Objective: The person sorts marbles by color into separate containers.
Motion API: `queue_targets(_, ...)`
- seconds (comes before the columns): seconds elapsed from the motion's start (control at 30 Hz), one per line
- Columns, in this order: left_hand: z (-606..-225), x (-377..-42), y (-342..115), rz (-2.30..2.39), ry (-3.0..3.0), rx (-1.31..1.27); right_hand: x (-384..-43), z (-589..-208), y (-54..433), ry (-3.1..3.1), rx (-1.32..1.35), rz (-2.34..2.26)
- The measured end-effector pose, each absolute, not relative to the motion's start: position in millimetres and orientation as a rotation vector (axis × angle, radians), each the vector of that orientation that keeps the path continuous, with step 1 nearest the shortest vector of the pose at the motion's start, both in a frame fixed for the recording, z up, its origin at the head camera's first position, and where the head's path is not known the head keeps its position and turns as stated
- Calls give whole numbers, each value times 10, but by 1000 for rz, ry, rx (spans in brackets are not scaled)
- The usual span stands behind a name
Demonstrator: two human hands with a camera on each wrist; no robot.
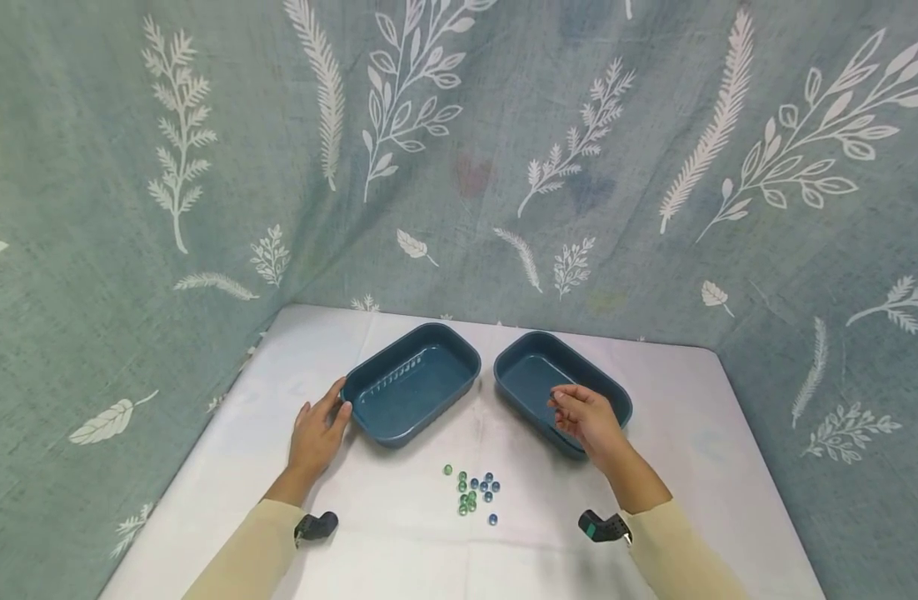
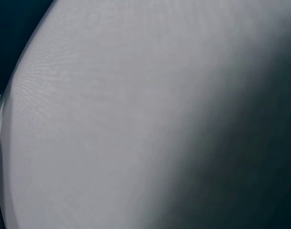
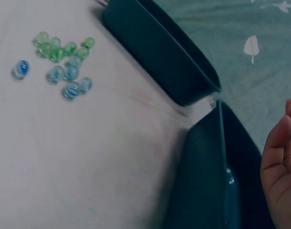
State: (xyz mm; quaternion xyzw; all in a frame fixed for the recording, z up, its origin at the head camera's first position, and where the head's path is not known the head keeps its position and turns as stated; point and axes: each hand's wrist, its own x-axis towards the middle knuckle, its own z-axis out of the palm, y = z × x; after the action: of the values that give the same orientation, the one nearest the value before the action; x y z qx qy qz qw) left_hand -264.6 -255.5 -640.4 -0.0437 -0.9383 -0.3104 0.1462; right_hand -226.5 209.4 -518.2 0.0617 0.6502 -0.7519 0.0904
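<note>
My left hand [image 1: 316, 433] rests against the near left end of a blue rectangular tray [image 1: 399, 437], its index finger and thumb touching the rim with the fingers fairly straight. Over a second blue tray [image 1: 530, 417] on the right is my right hand [image 1: 588, 417], raised above the near end. Its fingers are bent and the thumb meets the fingertips; I cannot tell whether a small thing is between them. Between the trays and me lie several glass marbles on the table: green marbles [image 1: 462, 510] and blue marbles [image 1: 488, 497]. One blue marble [image 1: 492, 519] sits apart, nearest me.
A white cloth covers the table [image 1: 399, 550]. Patterned blue-green fabric [image 1: 459, 233] hangs behind and at both sides. The two trays stand angled, their far ends close together. In the left wrist view mostly white cloth [image 2: 102, 119] and dark blur show.
</note>
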Motion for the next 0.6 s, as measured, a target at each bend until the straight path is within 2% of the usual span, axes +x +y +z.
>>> queue_targets(0.6, -6445, -2676, -2576, -905, -2665, -155, -3000, -5452, 2218, 2069, 358, -2042)
